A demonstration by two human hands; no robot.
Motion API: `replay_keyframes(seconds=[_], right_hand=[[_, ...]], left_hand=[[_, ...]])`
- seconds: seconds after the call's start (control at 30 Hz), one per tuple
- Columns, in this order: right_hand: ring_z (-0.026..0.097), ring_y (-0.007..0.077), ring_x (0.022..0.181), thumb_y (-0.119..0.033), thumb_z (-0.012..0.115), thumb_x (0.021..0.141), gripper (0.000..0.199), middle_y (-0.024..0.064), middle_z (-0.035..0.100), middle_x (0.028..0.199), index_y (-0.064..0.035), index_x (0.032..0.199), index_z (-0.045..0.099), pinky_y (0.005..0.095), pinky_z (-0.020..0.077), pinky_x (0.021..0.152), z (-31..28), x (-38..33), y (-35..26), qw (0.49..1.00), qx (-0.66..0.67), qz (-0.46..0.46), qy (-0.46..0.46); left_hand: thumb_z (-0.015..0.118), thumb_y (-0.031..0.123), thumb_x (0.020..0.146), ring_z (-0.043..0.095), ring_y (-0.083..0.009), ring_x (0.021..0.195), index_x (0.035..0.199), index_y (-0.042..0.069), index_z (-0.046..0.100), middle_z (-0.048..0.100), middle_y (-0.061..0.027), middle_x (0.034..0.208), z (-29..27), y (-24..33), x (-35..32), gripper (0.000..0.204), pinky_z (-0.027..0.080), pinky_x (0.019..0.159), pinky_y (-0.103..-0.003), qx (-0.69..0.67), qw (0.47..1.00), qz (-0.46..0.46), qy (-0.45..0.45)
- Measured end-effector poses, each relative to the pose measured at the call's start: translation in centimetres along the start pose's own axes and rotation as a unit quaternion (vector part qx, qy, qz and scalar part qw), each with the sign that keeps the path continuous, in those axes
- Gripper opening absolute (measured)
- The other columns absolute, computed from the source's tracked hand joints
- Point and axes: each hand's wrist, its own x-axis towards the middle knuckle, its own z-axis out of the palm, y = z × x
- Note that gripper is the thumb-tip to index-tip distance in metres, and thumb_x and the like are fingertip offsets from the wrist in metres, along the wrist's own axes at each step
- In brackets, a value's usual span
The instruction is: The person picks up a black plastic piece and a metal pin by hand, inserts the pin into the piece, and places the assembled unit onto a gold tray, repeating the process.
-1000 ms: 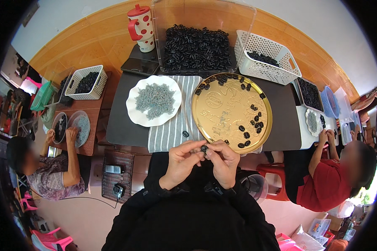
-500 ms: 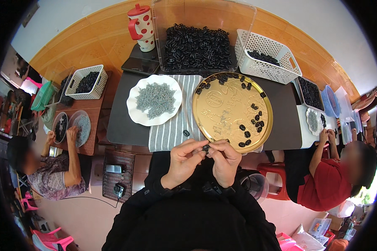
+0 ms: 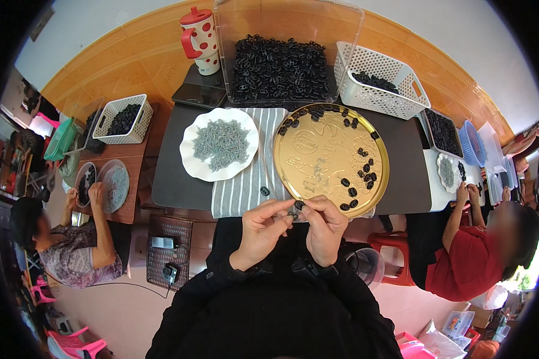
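1. Left hand (image 3: 260,229): thumb and index finger in a pinch, pointing right; other fingers curled, partly hidden.
2. Right hand (image 3: 326,232): thumb and index finger also pinching, pointing up-left; rest folded toward palm.
3. Fingertips of both hands close together, in front of torso (image 3: 269,320).
4. Wrists: hands angled inward, dark cuffs just below.
5. Left forearm (image 3: 200,294) and right forearm (image 3: 358,293): black-sleeved, converging upward, elbows bent outward.
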Motion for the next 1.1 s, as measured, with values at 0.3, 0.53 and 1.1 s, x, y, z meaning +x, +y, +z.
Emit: replay_keyframes(seconds=[0.3, 0.53, 1.1], right_hand=[[0.056, 0.0109, 0.067, 0.013, 0.053, 0.081, 0.016, 0.0074, 0.059, 0.081, 0.0056, 0.091, 0.063, 0.0216, 0.0452, 0.061, -0.07, -0.01, 0.0, 0.999, 0.009, 0.029, -0.015], [0.056, 0.0106, 0.067, 0.012, 0.053, 0.082, 0.016, 0.0068, 0.059, 0.081, 0.0057, 0.093, 0.064, 0.0216, 0.0454, 0.061, -0.15, -0.06, 0.06, 0.999, 0.001, 0.027, -0.023], [0.056, 0.009, 0.071, 0.01, 0.057, 0.083, 0.014, 0.0053, 0.06, 0.081, 0.006, 0.095, 0.063, 0.0212, 0.0455, 0.064, -0.66, -0.31, 0.41, 0.996, -0.018, 0.038, -0.077]], left_hand=[[0.056, -0.011, 0.082, 0.057, -0.009, 0.07, 0.114, -0.002, 0.063, 0.056, -0.0037, 0.086, -0.09, -0.15, -0.09, 0.034, 0.048, 0.056, -0.019, -0.01, 1.0, 0.003, 0.0], [0.056, -0.011, 0.083, 0.057, -0.0088, 0.069, 0.114, -0.001, 0.063, 0.056, -0.0035, 0.086, -0.01, -0.16, -0.05, 0.034, 0.049, 0.057, -0.019, -0.009, 1.0, 0.003, 0.005], [0.058, -0.009, 0.084, 0.056, -0.0078, 0.072, 0.115, 0.0, 0.062, 0.056, -0.0033, 0.087, -0.11, -0.5, -0.11, 0.033, 0.048, 0.057, -0.018, -0.016, 1.0, 0.008, 0.02]])
